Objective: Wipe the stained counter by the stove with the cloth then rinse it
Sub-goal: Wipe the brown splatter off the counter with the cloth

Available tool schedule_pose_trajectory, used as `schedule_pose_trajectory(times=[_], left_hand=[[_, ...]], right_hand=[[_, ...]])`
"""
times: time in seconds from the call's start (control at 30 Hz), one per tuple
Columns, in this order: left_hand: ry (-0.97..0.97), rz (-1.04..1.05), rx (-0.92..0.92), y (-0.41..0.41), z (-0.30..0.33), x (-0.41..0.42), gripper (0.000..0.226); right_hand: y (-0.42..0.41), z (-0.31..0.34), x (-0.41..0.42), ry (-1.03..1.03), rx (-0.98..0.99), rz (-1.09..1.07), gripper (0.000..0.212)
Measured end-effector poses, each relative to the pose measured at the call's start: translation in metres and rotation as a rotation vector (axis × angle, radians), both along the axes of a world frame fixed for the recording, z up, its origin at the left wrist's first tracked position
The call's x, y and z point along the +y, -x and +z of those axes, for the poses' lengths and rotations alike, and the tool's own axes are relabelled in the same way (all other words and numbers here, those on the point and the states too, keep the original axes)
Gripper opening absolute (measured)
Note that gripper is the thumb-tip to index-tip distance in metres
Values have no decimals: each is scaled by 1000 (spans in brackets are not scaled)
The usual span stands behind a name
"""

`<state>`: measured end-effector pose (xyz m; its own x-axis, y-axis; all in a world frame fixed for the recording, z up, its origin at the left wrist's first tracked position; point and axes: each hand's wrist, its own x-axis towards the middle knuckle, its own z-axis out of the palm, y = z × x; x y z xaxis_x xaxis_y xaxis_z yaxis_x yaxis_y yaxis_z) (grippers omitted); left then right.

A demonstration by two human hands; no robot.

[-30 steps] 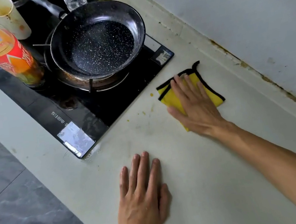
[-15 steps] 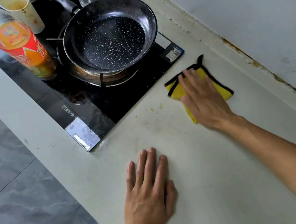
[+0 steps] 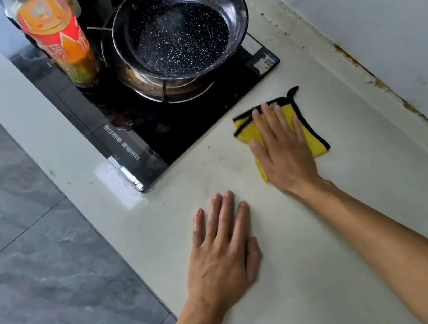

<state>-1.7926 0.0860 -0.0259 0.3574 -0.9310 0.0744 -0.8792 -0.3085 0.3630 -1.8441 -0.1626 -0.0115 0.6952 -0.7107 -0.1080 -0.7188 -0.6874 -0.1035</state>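
no grip is closed: the cloth (image 3: pixel 311 130) is pressed flat under the open right hand (image 3: pixel 284 148) at frame centre-right; the left hand (image 3: pixel 221 255) is spread on the counter (image 3: pixel 318 257).

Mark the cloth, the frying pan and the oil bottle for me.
cloth (image 3: pixel 311 133): head view, bare yellow part right of the right hand.
frying pan (image 3: pixel 183 36): head view, speckled inner base.
oil bottle (image 3: pixel 61 43): head view, orange and red label.
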Motion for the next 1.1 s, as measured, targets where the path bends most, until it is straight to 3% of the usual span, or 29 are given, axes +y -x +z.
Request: schedule_pose_trajectory(times=[0.1,0.27,0.37,0.53,0.73,0.8,0.97,1.1], left_hand=[[-8,0,5,-1,-1,1,61],[-5,-30,6,-6,7,3,58],[-24,19,41,-8,10,20,61],[-56,106,28,-5,4,59,64],[-32,97,7,-3,-5,60,66],[-17,107,23,0,-6,60,67],[-1,121,24,-2,-7,60,67],[1,117,34,-4,-7,61,69]], right_hand=[[-44,-2,23,-21,-14,-126,71],[-3,-3,58,-93,9,228,69],[10,1,60,-90,47,85,69],[-51,2,76,-56,1,-152,73],[14,2,94,-59,37,369,72],[24,1,82,-35,31,311,72],[-43,-5,82,-2,-39,-72,73],[-15,-5,103,-38,-41,199,84]])
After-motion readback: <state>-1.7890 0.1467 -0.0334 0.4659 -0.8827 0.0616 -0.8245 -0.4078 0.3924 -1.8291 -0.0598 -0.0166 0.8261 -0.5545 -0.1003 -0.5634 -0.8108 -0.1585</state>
